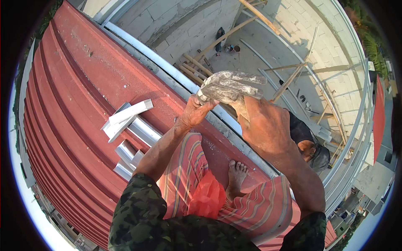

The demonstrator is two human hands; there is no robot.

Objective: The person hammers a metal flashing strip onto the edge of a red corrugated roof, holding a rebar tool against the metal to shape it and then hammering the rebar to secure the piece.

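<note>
A grey-white, stained work glove (230, 85) is held up in front of me, over the roof's edge. Its limp fingers stretch to the right. Bare fingers of my left hand (197, 109) are closed in a pinch on the glove's left end. My right hand (266, 125) is closed against the glove's near side. The glove hides most of the right fingers, and whether any are inside it I cannot make out. Beside my left forearm, short silvery metal channel pieces (144, 130) and a white angled piece (130, 117) lie on the red ribbed roof (79, 104).
My bare foot (236, 178) stands near the roof's edge, along which a metal rail (155, 58) runs. Beyond is a drop to a concrete floor (255, 62) between block walls. Wooden poles (226, 37) cross it. A person in a dark cap (320, 159) is below at right.
</note>
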